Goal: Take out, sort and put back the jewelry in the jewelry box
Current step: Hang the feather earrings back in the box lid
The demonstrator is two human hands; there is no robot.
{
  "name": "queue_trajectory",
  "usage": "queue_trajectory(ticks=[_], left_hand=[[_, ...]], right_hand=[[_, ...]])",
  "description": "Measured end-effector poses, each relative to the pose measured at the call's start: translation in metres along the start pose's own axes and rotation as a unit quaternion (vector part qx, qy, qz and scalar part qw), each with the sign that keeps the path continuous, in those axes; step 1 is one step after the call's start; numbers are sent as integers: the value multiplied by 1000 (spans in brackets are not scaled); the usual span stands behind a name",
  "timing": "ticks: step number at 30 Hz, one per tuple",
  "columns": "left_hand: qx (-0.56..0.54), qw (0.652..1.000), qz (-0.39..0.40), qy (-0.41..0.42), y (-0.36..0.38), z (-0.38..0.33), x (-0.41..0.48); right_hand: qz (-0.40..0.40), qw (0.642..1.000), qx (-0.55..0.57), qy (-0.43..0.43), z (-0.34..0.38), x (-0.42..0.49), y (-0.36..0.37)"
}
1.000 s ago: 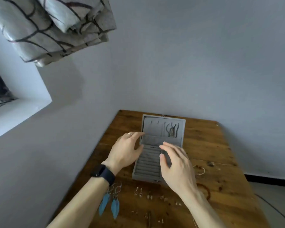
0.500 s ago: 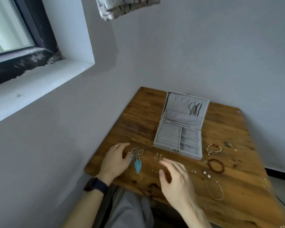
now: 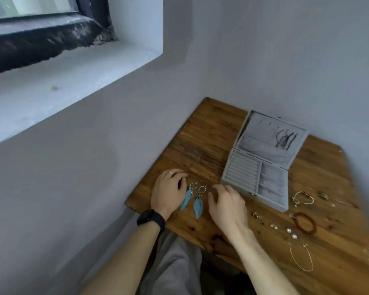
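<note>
Blue feather earrings (image 3: 193, 200) lie between the left hand (image 3: 168, 191) and right hand (image 3: 227, 204), both loose, holding nothing, having left the jewelry box (image 3: 258, 179); sorting begins.

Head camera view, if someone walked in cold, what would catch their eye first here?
Probably the pair of blue feather earrings lying on the wooden table between the left hand and the right hand. Next, the open grey jewelry box behind the right hand, its compartments looking mostly empty. To its right, loose pieces lie scattered: a reddish bead bracelet, two pearl earrings and a thin gold bangle.
</note>
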State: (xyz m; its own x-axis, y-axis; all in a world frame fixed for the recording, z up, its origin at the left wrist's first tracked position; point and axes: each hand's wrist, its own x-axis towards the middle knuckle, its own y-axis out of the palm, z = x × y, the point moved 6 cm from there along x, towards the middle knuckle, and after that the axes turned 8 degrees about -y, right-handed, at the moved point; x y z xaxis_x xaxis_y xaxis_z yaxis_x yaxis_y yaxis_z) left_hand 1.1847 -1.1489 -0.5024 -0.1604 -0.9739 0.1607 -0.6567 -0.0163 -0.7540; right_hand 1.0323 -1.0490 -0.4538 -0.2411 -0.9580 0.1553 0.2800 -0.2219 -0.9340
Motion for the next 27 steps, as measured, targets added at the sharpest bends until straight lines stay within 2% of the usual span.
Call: queue_trajectory(ticks=[6,12,21,27], left_hand=[[5,1000,-12,10,2,1,-2],[11,1000,-15,12,1,0,-2],[22,1000,-9,15,2,-1,-3],[26,1000,-8,14,3,-2,-4]], right_hand=[[52,997,-33,57,10,28,18],[57,995,6,85,5,31,28],[37,998,0,53,3,25,22],[46,998,-43,-4,11,25,23]])
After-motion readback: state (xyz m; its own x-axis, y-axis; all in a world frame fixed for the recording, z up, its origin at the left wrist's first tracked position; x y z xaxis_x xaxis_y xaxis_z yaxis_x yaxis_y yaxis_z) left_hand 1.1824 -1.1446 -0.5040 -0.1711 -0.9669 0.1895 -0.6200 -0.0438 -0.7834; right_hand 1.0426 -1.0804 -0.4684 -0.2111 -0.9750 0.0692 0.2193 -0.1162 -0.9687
